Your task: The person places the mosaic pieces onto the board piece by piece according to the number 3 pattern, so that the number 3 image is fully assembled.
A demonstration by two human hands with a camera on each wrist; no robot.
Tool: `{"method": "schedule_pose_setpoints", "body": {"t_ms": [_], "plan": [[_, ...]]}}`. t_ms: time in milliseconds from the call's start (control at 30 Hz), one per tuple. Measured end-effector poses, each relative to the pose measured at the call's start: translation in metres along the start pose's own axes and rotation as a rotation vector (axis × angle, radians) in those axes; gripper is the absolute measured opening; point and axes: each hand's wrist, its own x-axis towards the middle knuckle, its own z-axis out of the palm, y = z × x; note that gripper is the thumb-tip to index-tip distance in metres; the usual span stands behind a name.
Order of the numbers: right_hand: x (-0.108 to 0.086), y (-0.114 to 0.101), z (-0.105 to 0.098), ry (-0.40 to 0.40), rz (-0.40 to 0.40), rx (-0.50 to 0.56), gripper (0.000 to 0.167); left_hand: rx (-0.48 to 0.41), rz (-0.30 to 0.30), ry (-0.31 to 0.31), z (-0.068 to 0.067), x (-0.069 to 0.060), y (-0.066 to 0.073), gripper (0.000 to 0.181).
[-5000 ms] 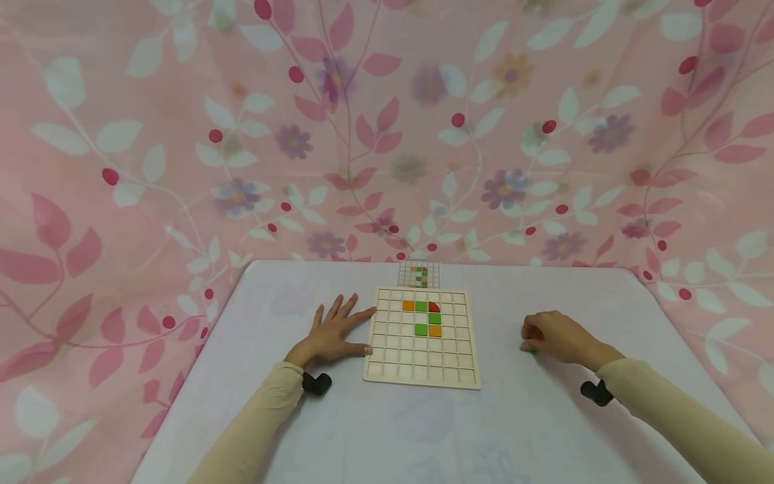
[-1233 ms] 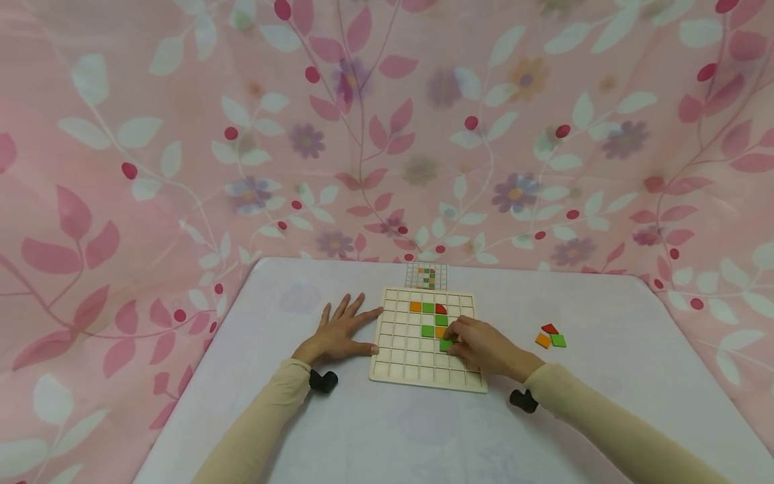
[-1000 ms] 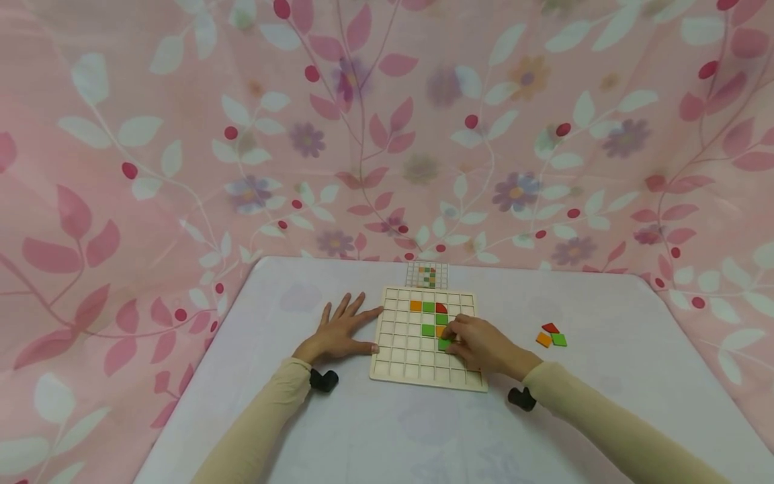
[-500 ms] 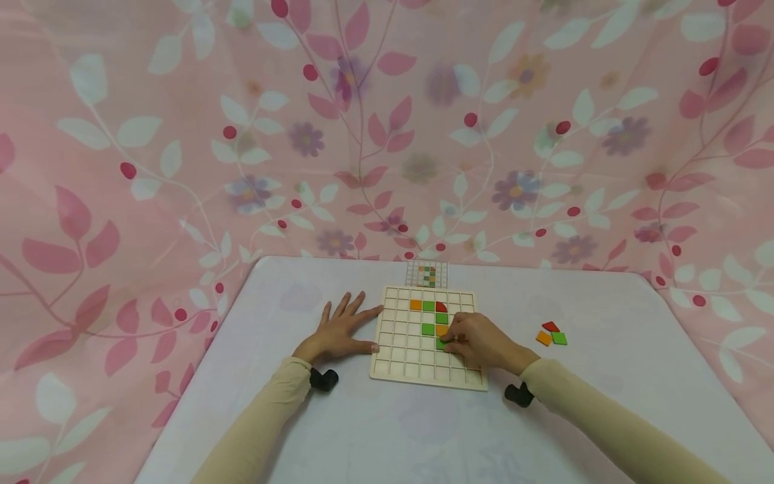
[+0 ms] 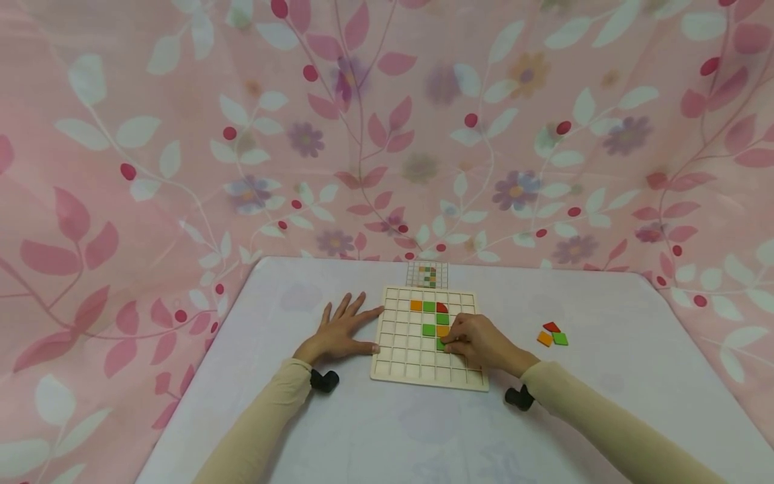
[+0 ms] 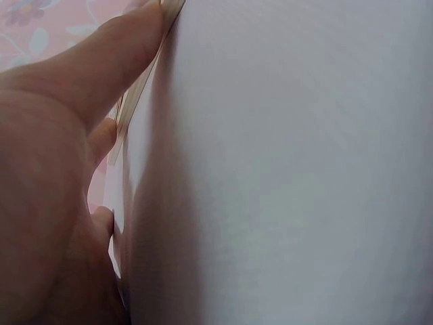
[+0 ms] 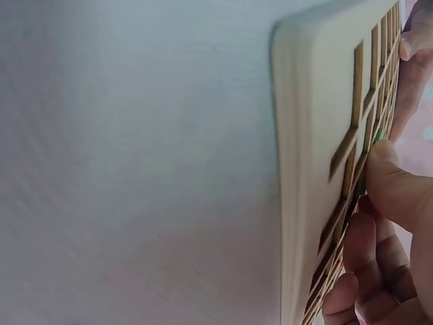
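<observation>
A pale wooden grid board (image 5: 399, 371) lies on the table. My left hand (image 5: 336, 335) is spread flat beside it, thumb and index finger touching its left edge; the left wrist view shows the thumb (image 6: 101, 57) against that edge. Over the board's right part, my right hand (image 5: 484, 341) pinches a green square tile (image 5: 440, 344) at a cell just below an orange tile (image 5: 443, 331). Fingers cover part of the green tile. In other cells lie an orange tile (image 5: 416, 306), green tiles (image 5: 428, 306) and a red quarter-round tile (image 5: 442, 308).
Behind the board stands a pattern card (image 5: 426, 275) showing a similar coloured grid. To the right on the white cloth lie a red triangular tile (image 5: 551, 327), an orange tile (image 5: 545, 339) and a green tile (image 5: 560, 339). A flowered curtain (image 5: 387, 134) hangs behind the table.
My right hand has come left from the table onto the board with the green tile, uncovering three loose tiles. Lately the tile has shifted slightly left into line with its cell. The left hand stays put.
</observation>
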Motion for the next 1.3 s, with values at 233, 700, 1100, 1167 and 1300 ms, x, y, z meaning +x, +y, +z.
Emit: {"method": "schedule_pose_setpoints", "body": {"t_ms": [233, 700, 1100, 1167, 1300], "plan": [[-0.003, 0.004, 0.004, -0.012, 0.061, 0.056, 0.018, -0.01, -0.011, 0.0, 0.001, -0.001, 0.0, 0.087], [-0.008, -0.004, 0.005, 0.04, 0.043, -0.024, 0.025, -0.014, -0.002, 0.003, 0.003, -0.003, 0.0, 0.089], [-0.017, -0.004, -0.007, 0.065, 0.077, -0.053, 0.026, 0.003, 0.017, 0.035, 0.015, 0.006, -0.018, 0.093], [-0.02, -0.002, -0.012, 0.065, 0.091, -0.072, 0.025, 0.003, 0.011, 0.031, 0.015, 0.008, -0.019, 0.093], [-0.028, 0.006, -0.024, 0.077, 0.105, -0.116, 0.025, 0.007, 0.002, 0.021, 0.016, 0.009, -0.02, 0.092]]}}
